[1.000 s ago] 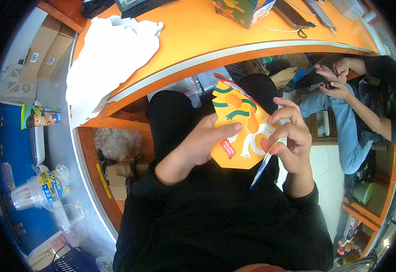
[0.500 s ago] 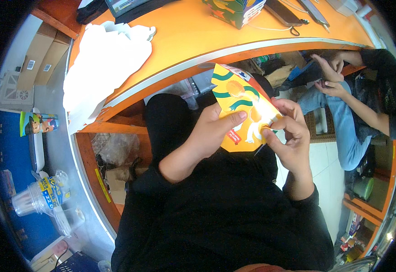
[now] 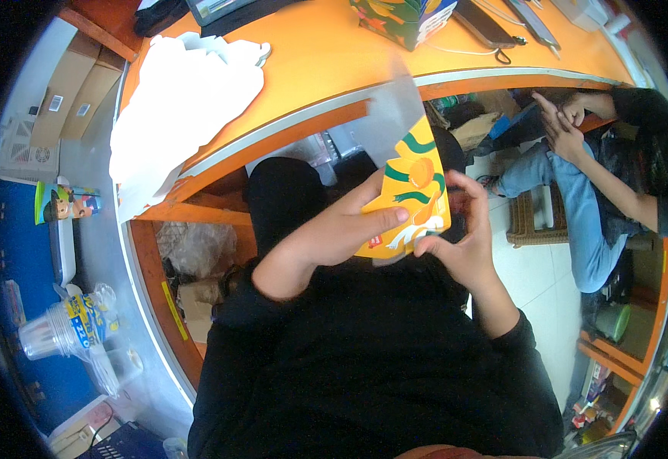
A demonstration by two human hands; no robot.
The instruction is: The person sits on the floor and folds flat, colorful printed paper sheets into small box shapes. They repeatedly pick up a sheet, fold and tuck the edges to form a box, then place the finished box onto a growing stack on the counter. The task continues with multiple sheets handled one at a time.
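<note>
A yellow printed card carton [image 3: 418,195] with green ribbon shapes is held tilted above my lap. A pale, motion-blurred flap [image 3: 400,99] rises from its far end toward the table edge. My left hand [image 3: 341,226] is closed on the carton's left side, thumb flat on the printed face and fingers hidden behind it. My right hand [image 3: 468,237] curls about the right edge, its thumb at the lower corner and its other fingers bent along the side, partly hidden.
An orange table [image 3: 303,65] carries a crumpled white bag [image 3: 185,107], a green printed box [image 3: 403,21] and a phone [image 3: 485,23]. Stacked plastic cups [image 3: 51,336] stand on the grey left counter. At right, another person's hands [image 3: 567,126] rest near jeans-clad legs [image 3: 586,222].
The carton has turned more edge-on, and its pale flap now reaches farther upward. My right hand has shifted left from a pinch to a wider curl. The other person's hands have come together.
</note>
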